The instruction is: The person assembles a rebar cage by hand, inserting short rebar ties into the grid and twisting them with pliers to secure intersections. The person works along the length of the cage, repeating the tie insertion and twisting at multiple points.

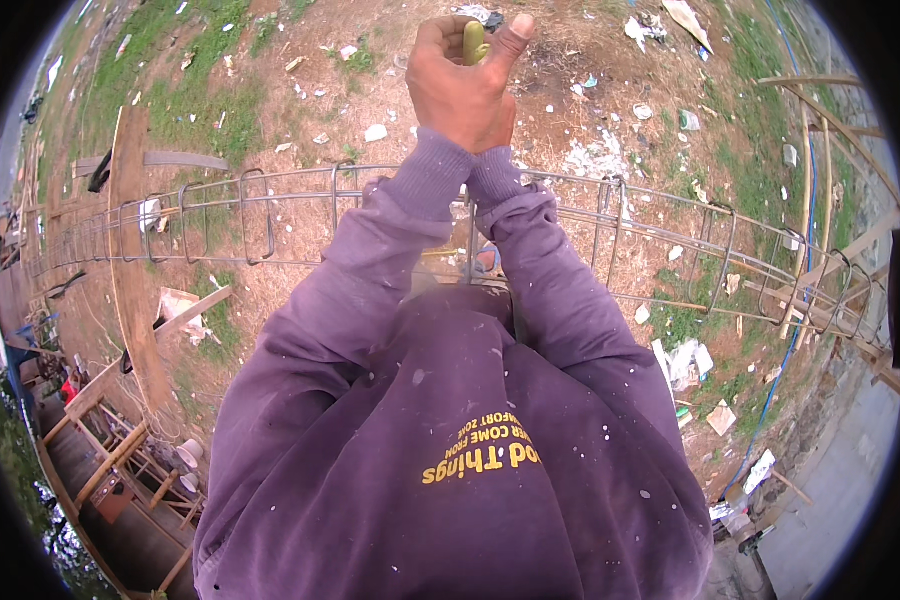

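Note:
My left hand (458,95) is stretched far forward at the top middle, with its fingers curled round a rounded yellow-green handle (473,42). Its thumb sticks out to the right. Whatever the handle belongs to is hidden by the hand. My right hand (508,122) crosses close behind the left at the wrists, and only a sliver of it shows; its fingers are hidden. Below both forearms a long cage of steel bars (590,214) with square stirrups runs from left to right. Neither hand visibly touches the cage.
A wooden plank (130,250) crosses the cage on the left, with a timber frame (110,480) lower left. Wooden poles (808,200) and a blue line (770,400) are on the right beside a grey concrete surface (830,500). Scraps of litter (605,158) dot the ground.

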`<action>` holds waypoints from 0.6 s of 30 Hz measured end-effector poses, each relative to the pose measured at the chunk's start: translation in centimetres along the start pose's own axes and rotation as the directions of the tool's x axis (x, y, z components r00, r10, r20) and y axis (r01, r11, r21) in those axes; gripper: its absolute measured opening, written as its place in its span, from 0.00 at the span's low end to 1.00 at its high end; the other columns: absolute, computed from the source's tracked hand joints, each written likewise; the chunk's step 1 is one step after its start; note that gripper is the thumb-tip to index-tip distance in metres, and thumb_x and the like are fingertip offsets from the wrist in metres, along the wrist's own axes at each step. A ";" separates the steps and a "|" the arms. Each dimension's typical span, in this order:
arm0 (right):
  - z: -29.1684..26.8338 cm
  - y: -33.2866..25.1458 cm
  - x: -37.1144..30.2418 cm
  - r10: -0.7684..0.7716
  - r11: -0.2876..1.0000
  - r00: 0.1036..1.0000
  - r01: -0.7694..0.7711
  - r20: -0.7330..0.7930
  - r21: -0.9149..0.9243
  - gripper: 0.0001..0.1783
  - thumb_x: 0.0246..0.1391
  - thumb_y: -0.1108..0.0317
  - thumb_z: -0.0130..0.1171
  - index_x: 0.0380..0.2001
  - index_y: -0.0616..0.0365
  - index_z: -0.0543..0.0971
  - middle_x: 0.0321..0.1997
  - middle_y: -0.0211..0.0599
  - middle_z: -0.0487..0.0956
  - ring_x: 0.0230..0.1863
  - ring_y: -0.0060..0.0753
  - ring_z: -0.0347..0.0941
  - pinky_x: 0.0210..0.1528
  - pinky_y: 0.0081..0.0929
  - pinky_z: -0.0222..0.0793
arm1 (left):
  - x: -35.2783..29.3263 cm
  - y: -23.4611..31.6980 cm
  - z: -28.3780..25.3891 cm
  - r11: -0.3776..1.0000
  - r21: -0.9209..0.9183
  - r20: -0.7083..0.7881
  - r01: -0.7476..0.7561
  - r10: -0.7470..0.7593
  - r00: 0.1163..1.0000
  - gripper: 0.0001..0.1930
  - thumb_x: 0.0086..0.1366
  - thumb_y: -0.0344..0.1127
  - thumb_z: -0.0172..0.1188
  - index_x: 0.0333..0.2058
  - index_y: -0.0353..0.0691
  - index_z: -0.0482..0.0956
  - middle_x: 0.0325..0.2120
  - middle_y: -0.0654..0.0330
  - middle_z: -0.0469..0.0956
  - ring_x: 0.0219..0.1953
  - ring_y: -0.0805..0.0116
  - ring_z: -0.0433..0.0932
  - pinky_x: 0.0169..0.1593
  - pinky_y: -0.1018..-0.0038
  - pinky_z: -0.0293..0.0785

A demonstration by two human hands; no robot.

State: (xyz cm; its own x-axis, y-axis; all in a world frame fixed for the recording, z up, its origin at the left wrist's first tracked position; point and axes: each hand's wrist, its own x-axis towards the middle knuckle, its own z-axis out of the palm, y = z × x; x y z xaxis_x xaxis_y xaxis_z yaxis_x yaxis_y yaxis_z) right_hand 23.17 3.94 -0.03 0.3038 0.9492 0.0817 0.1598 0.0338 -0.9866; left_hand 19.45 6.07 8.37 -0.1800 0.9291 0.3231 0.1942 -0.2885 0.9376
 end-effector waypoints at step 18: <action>-5.7 0.5 2.0 -0.096 0.990 0.583 -0.031 0.807 0.140 0.29 0.41 0.71 0.75 0.48 0.61 0.76 0.44 0.38 0.80 0.47 0.36 0.77 0.49 0.31 0.74 | -1.5 2.2 -3.7 0.953 -0.159 0.584 0.258 -0.120 0.803 0.15 0.62 0.37 0.68 0.21 0.35 0.79 0.16 0.61 0.77 0.21 0.75 0.76 0.26 0.78 0.71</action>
State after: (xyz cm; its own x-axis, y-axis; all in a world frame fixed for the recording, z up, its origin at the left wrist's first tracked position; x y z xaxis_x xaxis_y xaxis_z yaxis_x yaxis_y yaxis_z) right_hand 29.23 4.04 0.47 -0.5960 0.8025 0.0286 0.0170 0.0483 -0.9987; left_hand 16.59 3.23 10.44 0.3957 0.9156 0.0719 -0.0142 -0.0722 0.9973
